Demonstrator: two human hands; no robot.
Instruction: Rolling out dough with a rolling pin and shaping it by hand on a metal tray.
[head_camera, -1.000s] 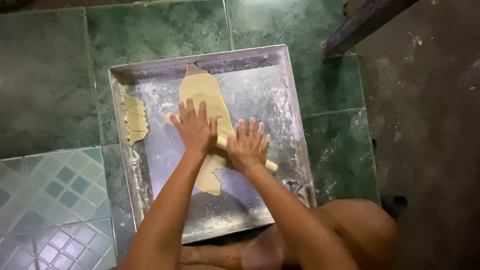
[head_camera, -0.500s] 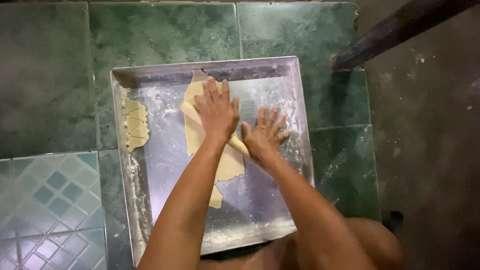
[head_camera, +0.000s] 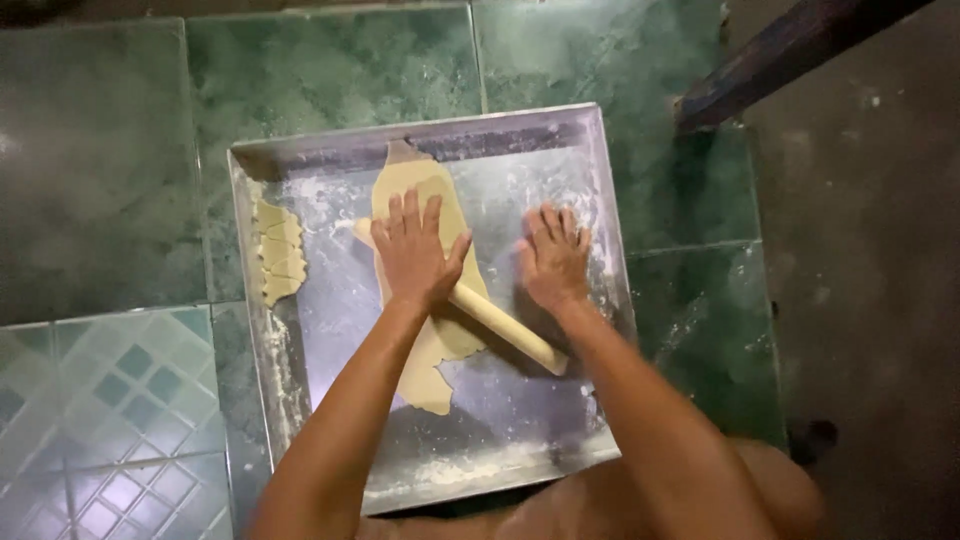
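Dough (head_camera: 425, 200) rolled flat in floured metal tray (head_camera: 600, 200).
Left hand (head_camera: 415, 255) on rolling pin (head_camera: 500, 325), right hand (head_camera: 553, 258) beside; fingers spread, unclamped. Even pressure advised toward tray's near edge.

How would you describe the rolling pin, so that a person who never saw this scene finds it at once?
Find the square metal tray dusted with flour on the green tiled floor. A long sheet of pale dough lies in its middle. The rolling pin crosses it diagonally under the left hand: a thin, smooth, cream rod, not flat like the dough or the cut pieces at the tray's left edge.
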